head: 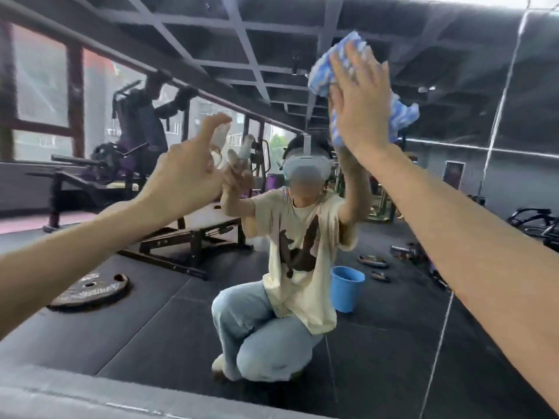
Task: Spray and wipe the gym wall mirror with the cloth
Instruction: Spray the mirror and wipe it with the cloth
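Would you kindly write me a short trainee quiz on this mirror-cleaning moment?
1. True or false: the right hand presses the cloth flat against the mirror.
2. The left hand holds: A) a brush B) a spray bottle C) nothing.
3. Fill in: the bucket reflected in the mirror is ____.
Key: 1 true; 2 B; 3 blue.

Wall mirror (393, 358): smooth, glossy, highly reflective glass. Cloth (326, 74): soft, nubbly blue-and-white fabric, matt; spray bottle (219, 137): clear, smooth plastic. Reflected in the glass, a bucket (344, 293) of smooth blue plastic and matt black floor matting (151, 328).
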{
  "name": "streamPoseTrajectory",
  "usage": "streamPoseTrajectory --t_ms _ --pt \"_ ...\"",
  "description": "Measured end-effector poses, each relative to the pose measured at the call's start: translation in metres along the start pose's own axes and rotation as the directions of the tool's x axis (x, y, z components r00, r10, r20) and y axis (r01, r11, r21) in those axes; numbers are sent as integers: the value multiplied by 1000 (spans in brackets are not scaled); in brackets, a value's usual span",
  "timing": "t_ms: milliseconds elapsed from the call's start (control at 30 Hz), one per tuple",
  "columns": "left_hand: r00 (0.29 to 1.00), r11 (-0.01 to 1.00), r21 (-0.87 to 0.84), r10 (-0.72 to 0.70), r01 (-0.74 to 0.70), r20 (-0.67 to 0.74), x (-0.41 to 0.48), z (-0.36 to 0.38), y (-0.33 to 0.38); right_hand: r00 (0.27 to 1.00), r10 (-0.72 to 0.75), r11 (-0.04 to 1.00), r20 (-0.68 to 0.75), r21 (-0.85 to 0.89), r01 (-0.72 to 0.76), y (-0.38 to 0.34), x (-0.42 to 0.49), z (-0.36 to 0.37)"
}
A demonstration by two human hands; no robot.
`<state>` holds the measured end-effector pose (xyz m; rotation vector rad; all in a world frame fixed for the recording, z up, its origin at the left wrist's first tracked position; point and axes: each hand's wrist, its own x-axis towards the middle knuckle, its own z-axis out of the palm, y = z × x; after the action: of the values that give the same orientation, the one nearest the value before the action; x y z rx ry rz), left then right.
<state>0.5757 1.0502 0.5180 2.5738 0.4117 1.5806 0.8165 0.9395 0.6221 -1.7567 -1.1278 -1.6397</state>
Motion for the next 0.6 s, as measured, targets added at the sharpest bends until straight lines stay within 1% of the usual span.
streamPoseTrajectory --t_ms 33,67,100,133,167,200,233,267,300,333,367,400,433,467,500,533,600 --pt "1000 1000 -1 26 -26 -12 9 -4 -4 1000 -8 1000 -5 -14 8 -16 10 3" --pt "999 999 -5 44 -44 -25 24 -12 -9 996 -77 997 -38 -26 76 -31 21 9" --pt "997 998 -9 62 -62 -38 44 -23 -15 979 -194 981 -57 -28 192 -46 29 17" --pt "996 997 -23 68 -70 -56 65 -34 -19 937 -346 938 -45 -28 345 -60 34 25" --pt "995 997 -45 65 -69 -81 83 -47 -23 854 -520 854 -3 3 520 -73 32 34" --pt "992 994 -80 60 -70 -114 106 -61 -28 739 -673 739 32 63 670 -85 33 41" --pt "988 990 -122 47 -65 -145 123 -75 -31 610 -790 612 59 127 781 -93 33 45" --pt "985 987 -152 30 -57 -169 144 -91 -36 502 -862 507 70 158 848 -98 43 49" --pt "984 986 -160 19 -48 -176 159 -103 -38 437 -896 444 82 167 880 -98 54 49" --pt "983 987 -153 7 -36 -185 176 -115 -40 430 -900 436 77 156 886 -94 76 50" --pt "982 991 -134 -7 -19 -190 190 -126 -41 483 -873 488 69 146 861 -90 104 48" --pt "980 992 -126 -18 -7 -196 210 -138 -41 563 -824 567 66 119 815 -83 146 45" --pt "980 992 -123 -22 -2 -196 223 -146 -40 653 -756 655 43 59 754 -76 185 40" --pt "979 992 -124 -17 -8 -201 243 -157 -37 723 -690 723 29 -16 691 -69 232 30" --pt "980 991 -134 -10 -16 -197 258 -168 -31 777 -629 774 25 -67 630 -61 274 17" --pt "983 991 -130 6 -30 -186 274 -178 -26 822 -570 819 16 -71 569 -53 311 5" --pt "989 994 -96 37 -51 -143 311 -202 -10 903 -423 903 72 -48 427 -30 383 -20"
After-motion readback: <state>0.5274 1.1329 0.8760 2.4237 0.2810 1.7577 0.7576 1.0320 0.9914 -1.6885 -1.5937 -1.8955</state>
